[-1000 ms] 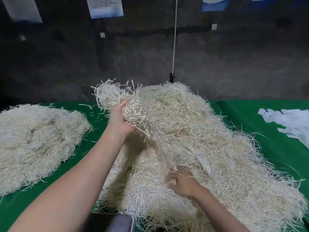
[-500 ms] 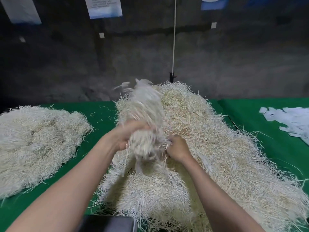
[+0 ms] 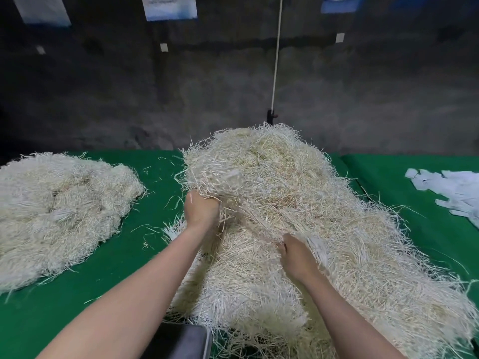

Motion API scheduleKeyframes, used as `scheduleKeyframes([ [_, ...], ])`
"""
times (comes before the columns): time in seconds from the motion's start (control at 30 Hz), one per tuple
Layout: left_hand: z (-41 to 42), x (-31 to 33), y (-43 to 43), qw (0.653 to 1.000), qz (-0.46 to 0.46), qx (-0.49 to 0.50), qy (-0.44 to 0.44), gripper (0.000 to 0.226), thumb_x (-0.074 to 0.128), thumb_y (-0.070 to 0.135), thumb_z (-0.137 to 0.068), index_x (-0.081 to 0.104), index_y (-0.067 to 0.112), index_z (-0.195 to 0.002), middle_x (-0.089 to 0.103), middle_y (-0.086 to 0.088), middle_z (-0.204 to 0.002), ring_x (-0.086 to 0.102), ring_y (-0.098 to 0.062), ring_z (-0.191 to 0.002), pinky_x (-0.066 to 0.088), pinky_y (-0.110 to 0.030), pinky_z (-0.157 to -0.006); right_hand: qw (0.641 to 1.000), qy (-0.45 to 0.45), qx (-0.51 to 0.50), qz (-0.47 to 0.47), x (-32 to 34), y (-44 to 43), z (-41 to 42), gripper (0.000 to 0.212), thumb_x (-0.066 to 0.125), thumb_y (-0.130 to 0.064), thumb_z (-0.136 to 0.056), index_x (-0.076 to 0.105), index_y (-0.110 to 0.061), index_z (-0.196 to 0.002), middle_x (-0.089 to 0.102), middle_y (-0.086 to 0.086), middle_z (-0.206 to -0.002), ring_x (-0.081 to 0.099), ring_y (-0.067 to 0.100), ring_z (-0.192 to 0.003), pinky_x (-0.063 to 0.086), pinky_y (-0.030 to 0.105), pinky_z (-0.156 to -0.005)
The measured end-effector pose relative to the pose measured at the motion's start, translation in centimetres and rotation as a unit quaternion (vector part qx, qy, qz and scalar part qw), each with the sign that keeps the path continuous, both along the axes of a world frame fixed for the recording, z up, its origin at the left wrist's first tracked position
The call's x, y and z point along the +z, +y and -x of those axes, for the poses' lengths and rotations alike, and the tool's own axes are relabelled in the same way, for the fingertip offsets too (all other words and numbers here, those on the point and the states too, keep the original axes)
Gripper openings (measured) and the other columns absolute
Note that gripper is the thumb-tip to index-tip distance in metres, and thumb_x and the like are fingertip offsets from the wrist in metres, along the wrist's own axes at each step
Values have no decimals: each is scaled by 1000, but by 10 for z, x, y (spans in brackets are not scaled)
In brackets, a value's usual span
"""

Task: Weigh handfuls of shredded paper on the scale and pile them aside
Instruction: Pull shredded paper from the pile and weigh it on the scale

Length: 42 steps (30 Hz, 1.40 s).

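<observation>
A big heap of cream shredded paper (image 3: 324,216) covers the middle and right of the green table (image 3: 77,294). My left hand (image 3: 201,212) grips a clump of shreds at the heap's left edge, fingers curled into it. My right hand (image 3: 295,257) is buried in the heap lower down, its fingers curled into the strands. A dark flat scale (image 3: 181,342) shows only as a corner at the bottom edge, partly under shreds and my left forearm. A second, lower pile of shredded paper (image 3: 57,213) lies at the far left.
White paper scraps (image 3: 451,190) lie at the right edge of the table. Loose strands (image 3: 147,229) are scattered on the green cloth between the two piles. A white cord (image 3: 276,60) hangs against the dark wall behind.
My left hand came down from holding a raised handful and now grips the heap's left edge. My right hand moved up to meet it, then dropped back into the heap lower right.
</observation>
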<state>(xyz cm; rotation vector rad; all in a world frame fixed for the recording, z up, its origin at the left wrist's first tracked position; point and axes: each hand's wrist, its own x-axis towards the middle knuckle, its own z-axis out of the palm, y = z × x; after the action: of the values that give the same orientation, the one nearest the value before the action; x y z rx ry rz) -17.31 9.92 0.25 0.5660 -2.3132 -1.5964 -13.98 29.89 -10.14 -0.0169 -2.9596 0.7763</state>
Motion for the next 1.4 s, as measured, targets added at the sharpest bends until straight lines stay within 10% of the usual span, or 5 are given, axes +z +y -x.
scheduleKeyframes([
  [0.67,-65,23,-100,989,-70,122,36,71,45,-23,-76,24,-7,-142,53,-13,-112,45,-11,-77,42,-18,-61,967,-197,106,-118,89,1,-12,75,66,-9,-82,27,-18,-145,43,5,-143,53,22,-116,51,31,-91],
  [0.87,-78,36,-79,984,-164,-33,54,30,61,-3,-83,54,6,-111,59,-8,-97,54,-19,-85,46,-32,-69,964,-80,190,169,138,-91,-30,112,79,-21,-71,2,-37,-150,15,-17,-140,55,24,-115,47,5,-70],
  [1.07,-79,57,-69,760,-590,-270,-38,39,61,33,-80,73,-1,-96,68,-25,-106,68,-37,-92,54,-46,-73,969,-137,171,118,79,-130,-55,18,43,-10,-99,56,-7,-111,63,15,-100,57,15,-69,51,29,-69],
  [1.27,-71,7,-40,810,165,-518,-219,73,70,25,-81,34,16,-144,40,-4,-146,45,-21,-127,37,-41,-109,976,-132,68,157,94,-77,-50,30,40,0,-97,60,0,-74,64,7,-76,52,12,-69,41,6,-51],
  [1.4,-55,-25,-32,857,284,-400,-158,18,61,16,-87,60,5,-102,60,-2,-88,56,-9,-69,48,-20,-60,984,-11,89,153,92,-71,-25,30,51,-4,-93,46,-24,-71,47,-8,-63,44,7,-58,37,15,-52],
])
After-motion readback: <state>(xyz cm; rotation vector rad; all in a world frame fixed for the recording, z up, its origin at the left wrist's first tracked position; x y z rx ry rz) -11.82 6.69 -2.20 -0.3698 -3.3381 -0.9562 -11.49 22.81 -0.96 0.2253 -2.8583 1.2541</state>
